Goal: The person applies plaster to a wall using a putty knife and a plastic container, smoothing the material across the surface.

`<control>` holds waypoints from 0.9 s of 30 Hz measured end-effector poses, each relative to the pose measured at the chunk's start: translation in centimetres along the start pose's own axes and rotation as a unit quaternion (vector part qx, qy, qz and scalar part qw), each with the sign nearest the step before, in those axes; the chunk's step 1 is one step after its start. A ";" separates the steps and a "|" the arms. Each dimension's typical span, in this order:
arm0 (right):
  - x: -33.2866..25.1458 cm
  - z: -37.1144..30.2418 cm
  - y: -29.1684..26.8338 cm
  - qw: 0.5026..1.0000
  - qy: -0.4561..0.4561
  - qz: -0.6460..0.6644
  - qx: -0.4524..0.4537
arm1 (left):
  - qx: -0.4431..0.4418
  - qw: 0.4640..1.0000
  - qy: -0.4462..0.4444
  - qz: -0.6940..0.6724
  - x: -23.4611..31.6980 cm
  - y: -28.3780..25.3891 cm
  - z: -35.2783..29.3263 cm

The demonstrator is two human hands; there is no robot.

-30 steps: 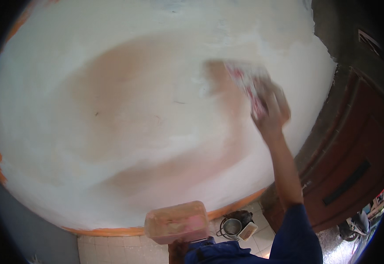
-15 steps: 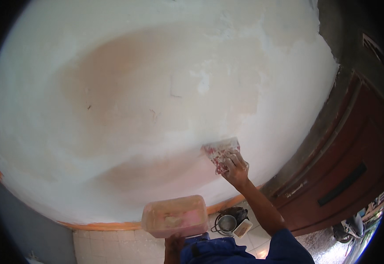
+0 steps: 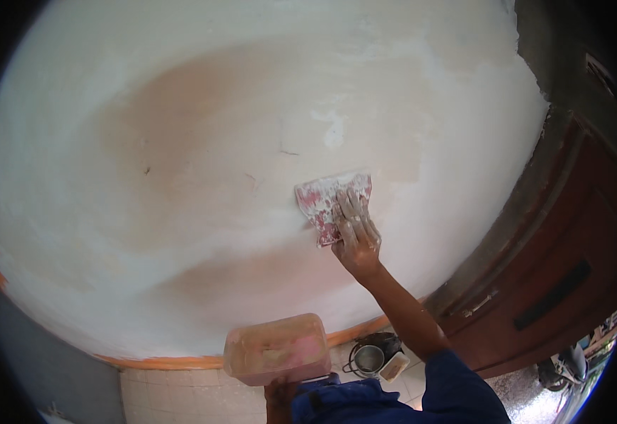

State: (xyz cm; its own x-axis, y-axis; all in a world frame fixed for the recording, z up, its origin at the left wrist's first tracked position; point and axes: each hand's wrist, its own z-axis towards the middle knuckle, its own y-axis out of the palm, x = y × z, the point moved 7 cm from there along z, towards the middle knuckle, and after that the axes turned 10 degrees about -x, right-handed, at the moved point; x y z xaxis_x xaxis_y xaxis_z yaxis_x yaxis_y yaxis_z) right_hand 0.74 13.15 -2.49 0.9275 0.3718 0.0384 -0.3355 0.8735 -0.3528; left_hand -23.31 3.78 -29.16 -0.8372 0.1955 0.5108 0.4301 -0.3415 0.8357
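My right hand (image 3: 358,237), smeared with white paste, grips a wide red putty spreader (image 3: 317,205) with its fingers laid along the back. The spreader's broad edge points up and lies against the pale wall (image 3: 216,177). Low in the view, my left hand (image 3: 278,390) holds a rectangular pinkish plastic tub (image 3: 234,360) from beneath, close to my body. Most of that hand's fingers are hidden under the tub. Some pale and pink paste coats the tub's inside.
An orange strip (image 3: 181,362) runs along the wall's foot above a tiled floor (image 3: 174,396). On the floor stand a metal pot (image 3: 369,359) and a small pale container (image 3: 394,367). A dark red door (image 3: 534,268) stands at the right.
My right hand has moved the spreader up and a little left over the wall, with its fingers now stretched further along the back. The tub has shifted only slightly.
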 end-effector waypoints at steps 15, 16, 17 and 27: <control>0.2 -19.4 2.9 0.910 0.338 0.199 -0.134 | 0.020 0.996 0.048 0.067 1.3 -1.3 -1.7; 0.8 -20.0 2.0 0.875 0.416 0.224 -0.104 | 0.039 0.997 0.045 0.055 1.5 -0.9 -1.8; 1.9 -21.3 2.0 0.785 0.495 0.368 -0.055 | 0.052 0.997 0.041 0.041 1.7 -0.3 -1.6; -0.1 -10.6 4.1 0.314 0.468 0.815 0.133 | 0.033 0.997 -0.026 0.071 1.1 1.5 -1.8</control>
State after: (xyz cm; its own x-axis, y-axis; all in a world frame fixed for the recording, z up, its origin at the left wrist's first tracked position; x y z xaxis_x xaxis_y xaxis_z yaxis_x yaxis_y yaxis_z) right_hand 0.98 13.32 -13.80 -0.9126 0.2464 -0.3264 -0.3769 -0.1970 0.9051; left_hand -24.17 1.80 -27.74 -0.7488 0.1977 0.6326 0.5650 -0.3084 0.7653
